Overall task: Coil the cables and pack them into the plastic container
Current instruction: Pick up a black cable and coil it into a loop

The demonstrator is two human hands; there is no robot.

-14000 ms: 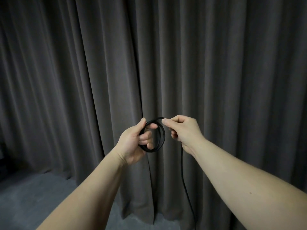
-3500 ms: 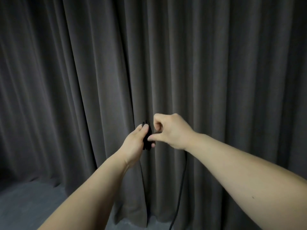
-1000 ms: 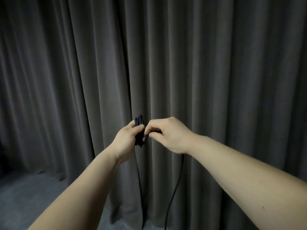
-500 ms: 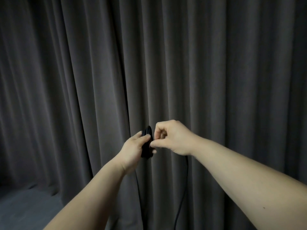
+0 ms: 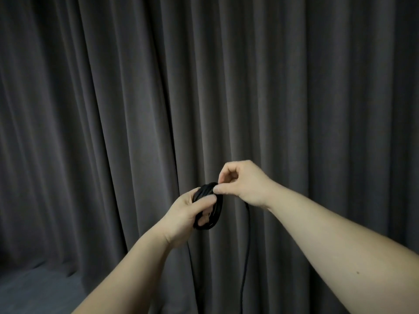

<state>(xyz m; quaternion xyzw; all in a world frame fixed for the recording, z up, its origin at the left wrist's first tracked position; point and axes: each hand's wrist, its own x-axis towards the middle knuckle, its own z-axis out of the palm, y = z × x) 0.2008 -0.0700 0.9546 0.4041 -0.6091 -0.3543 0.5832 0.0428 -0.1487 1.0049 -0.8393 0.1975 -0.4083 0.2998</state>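
Now L hand (image 5: 184, 213) grips black cable coil (image 5: 209, 208), several thin matte loops, mid-air before grey curtain (image 5: 113, 109); R hand (image 5: 241, 183) pinches coil's top strand, loose tail (image 5: 246, 257) hanging below.

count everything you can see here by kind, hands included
hands: 2, left hand gripping the coil, right hand pinching the strand at its top
black cable: 1, coil plus loose length hanging down
curtain: 1
floor: 1
plastic container: 0 in view
total: 5
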